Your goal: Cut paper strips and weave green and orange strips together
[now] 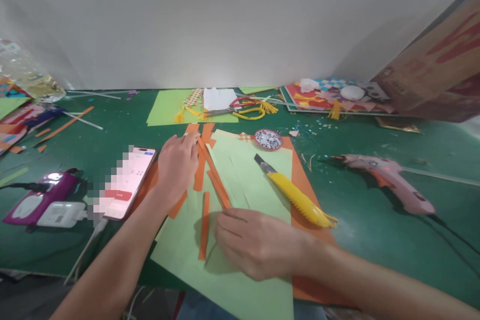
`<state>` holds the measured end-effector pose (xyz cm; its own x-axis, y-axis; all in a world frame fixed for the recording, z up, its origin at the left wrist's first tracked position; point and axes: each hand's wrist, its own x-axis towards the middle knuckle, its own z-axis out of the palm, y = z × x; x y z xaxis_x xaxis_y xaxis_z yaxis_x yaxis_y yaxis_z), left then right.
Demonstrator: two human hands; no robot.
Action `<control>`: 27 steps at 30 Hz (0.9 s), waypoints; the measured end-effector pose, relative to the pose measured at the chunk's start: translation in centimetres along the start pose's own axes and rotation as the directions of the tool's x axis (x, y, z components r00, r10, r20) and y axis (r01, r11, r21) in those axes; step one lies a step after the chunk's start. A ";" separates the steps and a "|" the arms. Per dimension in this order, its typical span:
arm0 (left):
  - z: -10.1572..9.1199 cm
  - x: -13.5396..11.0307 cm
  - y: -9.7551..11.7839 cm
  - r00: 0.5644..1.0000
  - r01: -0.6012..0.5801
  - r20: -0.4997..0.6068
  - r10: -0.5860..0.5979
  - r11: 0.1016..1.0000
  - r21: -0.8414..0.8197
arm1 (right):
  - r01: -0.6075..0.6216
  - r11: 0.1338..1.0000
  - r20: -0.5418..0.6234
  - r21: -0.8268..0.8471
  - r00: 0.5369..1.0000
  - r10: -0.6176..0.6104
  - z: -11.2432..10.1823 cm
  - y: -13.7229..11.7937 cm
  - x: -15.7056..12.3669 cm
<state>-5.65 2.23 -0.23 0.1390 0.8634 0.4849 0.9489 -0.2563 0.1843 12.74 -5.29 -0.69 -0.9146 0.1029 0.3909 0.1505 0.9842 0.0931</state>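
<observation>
My left hand (176, 167) lies palm down on several orange paper strips (204, 160) at the top left of a light green sheet (243, 180), its fingers together and stretched forward. My right hand (255, 242) rests on the lower part of the same sheet, fingers bent, fingertips touching the near end of an orange strip (223, 195). Another orange strip (204, 225) lies loose just left of that hand. A yellow utility knife (296, 197) with its blade out lies on the sheet to the right of both hands. An orange sheet (303, 185) shows under the green one.
A phone (129, 180) lies left of my left hand, beside a purple device (41, 195) and a white charger (62, 212). A pink glue gun (390, 182) lies at the right. Red-handled scissors (232, 107), a round tin (268, 139), paper crafts and a cardboard box (438, 65) stand farther back.
</observation>
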 end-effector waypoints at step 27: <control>0.4 -0.1 0.1 0.919 -0.233 0.260 0.298 0.939 -0.253 | -0.094 0.988 -0.017 0.126 0.995 0.097 0.2 0.4 -0.5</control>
<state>-5.46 2.28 -0.67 0.4838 0.8298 0.2780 0.7869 -0.5515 0.2767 13.15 -4.96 -0.99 -0.8893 0.1950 0.4136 0.1869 0.9805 -0.0604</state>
